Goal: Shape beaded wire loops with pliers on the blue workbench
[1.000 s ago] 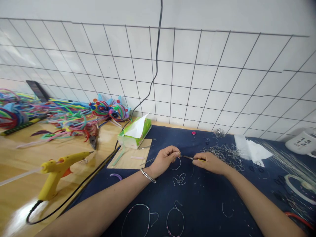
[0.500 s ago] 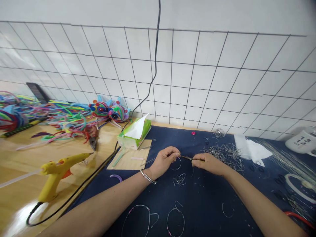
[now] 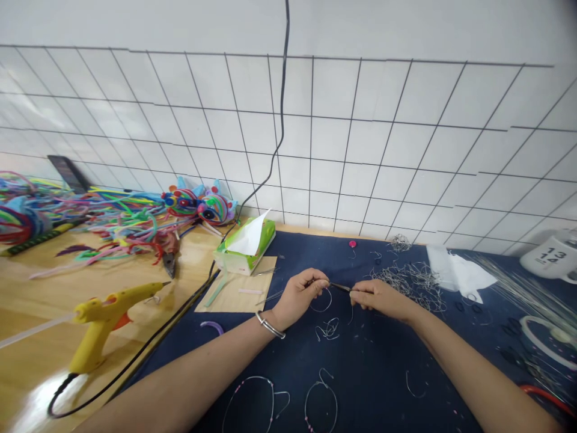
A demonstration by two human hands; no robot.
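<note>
My left hand (image 3: 301, 294), with a silver bangle on its wrist, pinches a thin silver wire loop (image 3: 330, 302) between thumb and fingers. My right hand (image 3: 382, 299) is closed around slender dark pliers (image 3: 339, 287); their handles are mostly hidden in the palm. The pliers' tip meets the wire right beside my left fingertips. A short wire end hangs below my right fingers. Under the hands, a small tangle of wire (image 3: 329, 329) lies on the dark blue cloth. Nearer to me are two wire rings with pink beads, the right ring (image 3: 336, 404) and the left ring (image 3: 272, 400).
A yellow glue gun (image 3: 97, 325) with a black cord lies left on the wood. Behind it are colourful pipe cleaners (image 3: 130, 219) and other pliers (image 3: 169, 263). A tissue pack (image 3: 247, 243) stands mid-left. Wire scraps (image 3: 410, 282) and a white mug (image 3: 550, 257) are right.
Both hands stay in nearly the same place. The pliers seem slightly turned and look darker at the tip. The camera view has shifted a little.
</note>
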